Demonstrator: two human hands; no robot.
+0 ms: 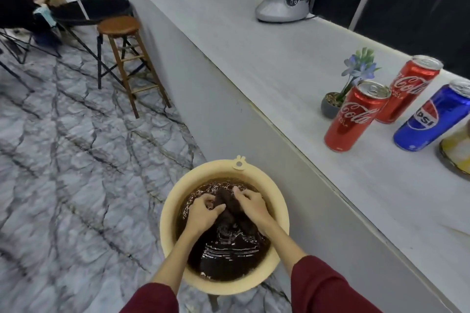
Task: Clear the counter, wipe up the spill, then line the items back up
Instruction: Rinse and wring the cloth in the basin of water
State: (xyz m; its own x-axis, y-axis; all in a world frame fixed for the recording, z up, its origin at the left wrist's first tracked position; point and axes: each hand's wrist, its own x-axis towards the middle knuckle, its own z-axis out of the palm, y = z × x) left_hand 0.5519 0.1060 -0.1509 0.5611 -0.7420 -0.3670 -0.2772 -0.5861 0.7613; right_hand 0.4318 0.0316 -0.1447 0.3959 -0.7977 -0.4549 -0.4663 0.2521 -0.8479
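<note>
Both hands down in the basin of dark water, working the cloth. Left hand and right hand each have fingers curled into the dark cloth, which sits bunched between them, touching both; neither is nearer. Its long axis seems to run from our fingertips back toward the wrists, though the water hides much of it. Tabletop lies up and to the right of the right hand, so that hand likely carries the cloth up. We judge this the rinse or wring step. Cans stand on the tabletop, well right of both hands.
</note>
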